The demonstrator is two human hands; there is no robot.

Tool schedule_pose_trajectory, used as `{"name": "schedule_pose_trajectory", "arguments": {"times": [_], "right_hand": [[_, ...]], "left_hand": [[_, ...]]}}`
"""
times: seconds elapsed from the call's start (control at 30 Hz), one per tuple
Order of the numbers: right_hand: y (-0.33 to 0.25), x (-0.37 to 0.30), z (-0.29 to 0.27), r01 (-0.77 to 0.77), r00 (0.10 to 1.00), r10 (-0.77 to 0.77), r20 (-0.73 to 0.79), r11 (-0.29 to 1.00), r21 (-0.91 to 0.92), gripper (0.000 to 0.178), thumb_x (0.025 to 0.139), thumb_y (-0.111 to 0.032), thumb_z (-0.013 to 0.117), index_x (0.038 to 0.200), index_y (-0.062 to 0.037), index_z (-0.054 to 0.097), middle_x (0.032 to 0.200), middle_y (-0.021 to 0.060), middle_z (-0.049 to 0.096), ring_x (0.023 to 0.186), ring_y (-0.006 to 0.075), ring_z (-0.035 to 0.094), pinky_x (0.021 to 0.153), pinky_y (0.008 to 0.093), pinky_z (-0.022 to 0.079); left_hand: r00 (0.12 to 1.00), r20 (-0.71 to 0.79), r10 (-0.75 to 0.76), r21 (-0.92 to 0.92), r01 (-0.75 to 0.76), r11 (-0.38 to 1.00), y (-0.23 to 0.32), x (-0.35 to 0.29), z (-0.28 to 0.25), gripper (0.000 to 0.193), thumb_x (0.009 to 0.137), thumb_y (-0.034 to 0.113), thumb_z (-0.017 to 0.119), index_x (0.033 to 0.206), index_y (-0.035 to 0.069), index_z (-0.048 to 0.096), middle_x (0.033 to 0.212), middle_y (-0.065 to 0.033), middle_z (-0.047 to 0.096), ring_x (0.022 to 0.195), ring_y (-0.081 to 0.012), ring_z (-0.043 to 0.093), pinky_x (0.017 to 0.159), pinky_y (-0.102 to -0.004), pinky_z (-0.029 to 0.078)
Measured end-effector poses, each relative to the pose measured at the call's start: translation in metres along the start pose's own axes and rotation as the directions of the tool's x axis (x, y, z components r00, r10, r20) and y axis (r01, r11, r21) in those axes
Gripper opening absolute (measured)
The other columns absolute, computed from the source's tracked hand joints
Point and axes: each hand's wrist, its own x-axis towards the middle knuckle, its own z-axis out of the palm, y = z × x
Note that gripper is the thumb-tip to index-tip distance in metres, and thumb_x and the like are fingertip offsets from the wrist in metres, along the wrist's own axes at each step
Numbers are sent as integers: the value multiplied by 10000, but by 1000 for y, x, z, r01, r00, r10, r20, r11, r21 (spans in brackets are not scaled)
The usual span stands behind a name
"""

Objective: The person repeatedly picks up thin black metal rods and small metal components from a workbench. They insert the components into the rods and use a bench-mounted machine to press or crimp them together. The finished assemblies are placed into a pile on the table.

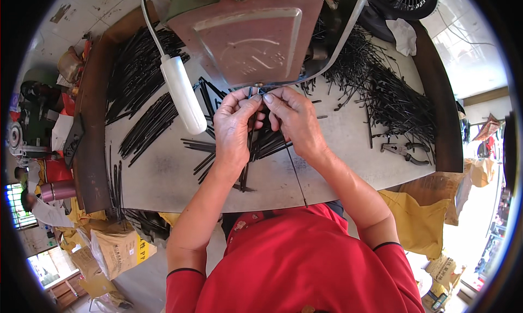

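Both hands meet just below the front of a machine (248, 49) with a worn reddish-brown cover. My left hand (234, 125) is closed, thumb and fingers pinching a flat black strip (250, 133) that hangs down past the palm. Close beside it, my right hand (298, 119) pinches a thin black rod (295, 166), which slants down toward the table's front edge and ends in a small knob. The upper ends of both pieces come together between the fingertips; whether they are joined cannot be made out. Loose black strips (272, 145) lie under and beside the hands.
A white lamp (185, 98) hangs left of the machine. Bundles of black strips (150, 122) cover the table's left side; a tangled heap of thin black rods (400, 100) fills the right, near pliers (406, 150). A fan (406, 0) stands behind. Raised wooden sides (90, 144) border the table (158, 182).
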Motion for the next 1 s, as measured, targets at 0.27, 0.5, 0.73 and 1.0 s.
{"name": "schedule_pose_trajectory", "arguments": {"times": [0.27,0.5,0.73,1.0], "right_hand": [[-1,0,-1,-2,1000,2,3,997,77,191,935,-165,539,955,8,618,567,9,511,436,50,406,368,206,303],[-3,0,0,-19,1000,20,-5,994,112,199,928,-174,548,961,7,625,577,-4,512,458,42,419,369,195,297],[-4,17,-19,-144,978,118,174,979,147,228,903,-206,585,974,-3,662,543,11,527,397,49,404,364,204,294],[-9,18,-12,-29,995,37,96,996,-85,217,903,-182,576,971,-3,677,523,13,513,416,57,415,372,221,300]], "left_hand": [[999,-13,-41,-65,40,997,0,1,0,184,854,85,658,1010,16,589,773,-18,619,624,-60,558,549,-184,437],[1000,15,-10,-73,11,997,-1,1,0,177,854,78,656,1006,15,590,767,-19,612,621,-66,556,543,-185,435],[996,-32,-79,54,81,995,14,4,2,155,827,66,669,959,8,612,787,-43,633,623,-89,575,545,-196,452],[997,-18,-74,35,75,997,5,9,-4,153,830,94,680,948,22,615,780,-30,631,622,-88,578,554,-203,458]]}}
